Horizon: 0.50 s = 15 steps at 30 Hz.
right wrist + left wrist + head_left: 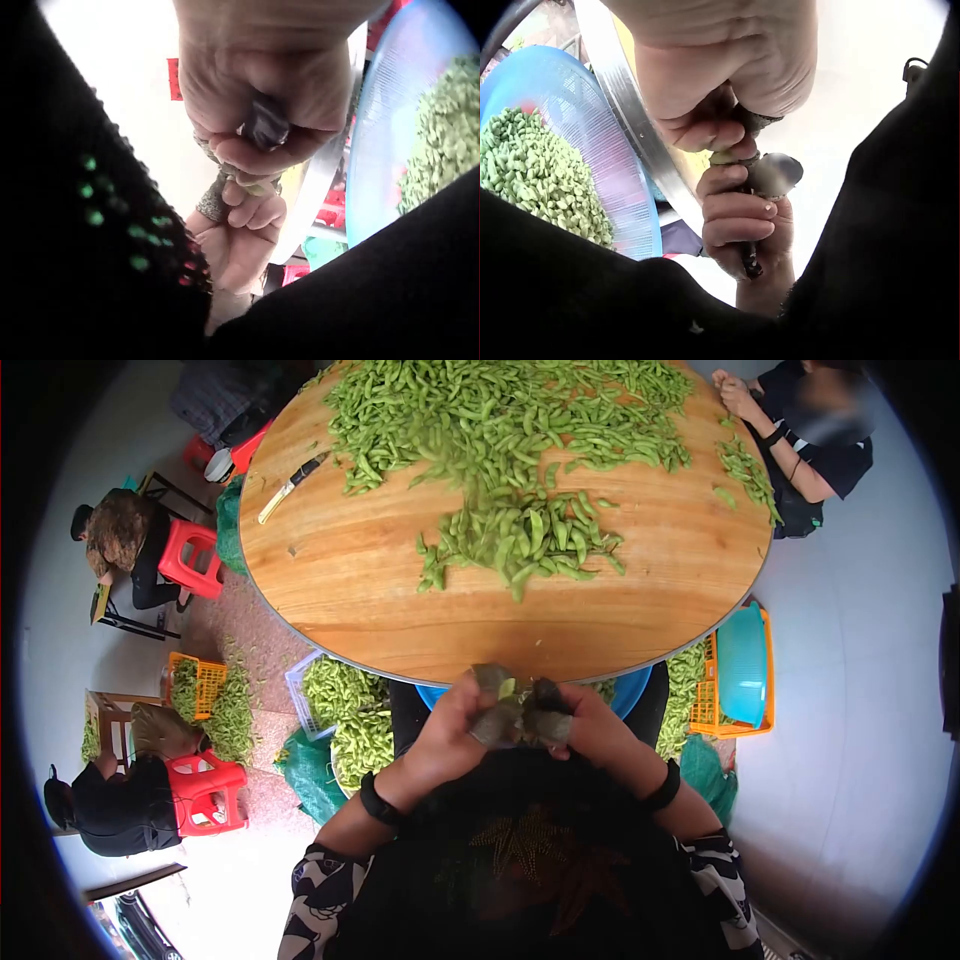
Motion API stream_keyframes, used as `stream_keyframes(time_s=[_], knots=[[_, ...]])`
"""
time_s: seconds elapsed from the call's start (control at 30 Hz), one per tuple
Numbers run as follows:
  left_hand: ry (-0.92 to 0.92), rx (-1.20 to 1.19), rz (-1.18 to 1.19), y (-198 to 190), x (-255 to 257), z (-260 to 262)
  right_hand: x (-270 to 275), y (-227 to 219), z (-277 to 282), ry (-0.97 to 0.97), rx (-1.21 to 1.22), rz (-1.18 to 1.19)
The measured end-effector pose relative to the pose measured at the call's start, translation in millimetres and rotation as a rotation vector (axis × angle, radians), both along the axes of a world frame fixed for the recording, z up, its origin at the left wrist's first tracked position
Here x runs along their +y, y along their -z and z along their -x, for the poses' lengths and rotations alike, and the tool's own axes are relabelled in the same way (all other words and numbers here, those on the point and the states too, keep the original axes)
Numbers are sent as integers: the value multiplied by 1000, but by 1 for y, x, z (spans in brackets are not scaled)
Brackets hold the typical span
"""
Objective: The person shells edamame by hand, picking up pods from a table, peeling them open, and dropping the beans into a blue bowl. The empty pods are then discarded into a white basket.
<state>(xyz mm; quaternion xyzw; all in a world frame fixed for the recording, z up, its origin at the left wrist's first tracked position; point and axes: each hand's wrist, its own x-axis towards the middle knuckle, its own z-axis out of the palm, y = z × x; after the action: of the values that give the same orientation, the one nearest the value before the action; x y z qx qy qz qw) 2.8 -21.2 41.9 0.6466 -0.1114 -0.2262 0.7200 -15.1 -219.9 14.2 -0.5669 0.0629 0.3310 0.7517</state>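
My left hand (450, 725) pinches a green soybean pod (507, 687) at the near edge of the round wooden table (350, 585). Close against it, my right hand (600, 725) curls around a small tool with a dark handle (266, 124); its working end is hidden among the fingers. Greyish wraps (490, 728) cover some fingertips of both hands. In the left wrist view a shiny rounded piece (776, 175) shows by the right thumb. Beneath the hands, a blue mesh basket (630, 217) holds shelled green beans (540, 176).
A heap of soybean pods (520, 540) spreads over the table's middle and far side. On its left lies a black-handled knife (292, 488). Another person (815, 450) sits at the right. Orange crate (705, 705), pod-filled basket (345, 700) and red stools (190, 555) stand around.
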Motion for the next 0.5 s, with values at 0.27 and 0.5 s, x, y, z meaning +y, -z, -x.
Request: stream_keyframes(time_s=[0.27,0.5], knots=[[-558,-507,-697,8,96,-12,-2,-13,-25,111,-1034,717],[-710,-681,-1428,19,163,-17,0,-3,-114,267,-1259,1195]])
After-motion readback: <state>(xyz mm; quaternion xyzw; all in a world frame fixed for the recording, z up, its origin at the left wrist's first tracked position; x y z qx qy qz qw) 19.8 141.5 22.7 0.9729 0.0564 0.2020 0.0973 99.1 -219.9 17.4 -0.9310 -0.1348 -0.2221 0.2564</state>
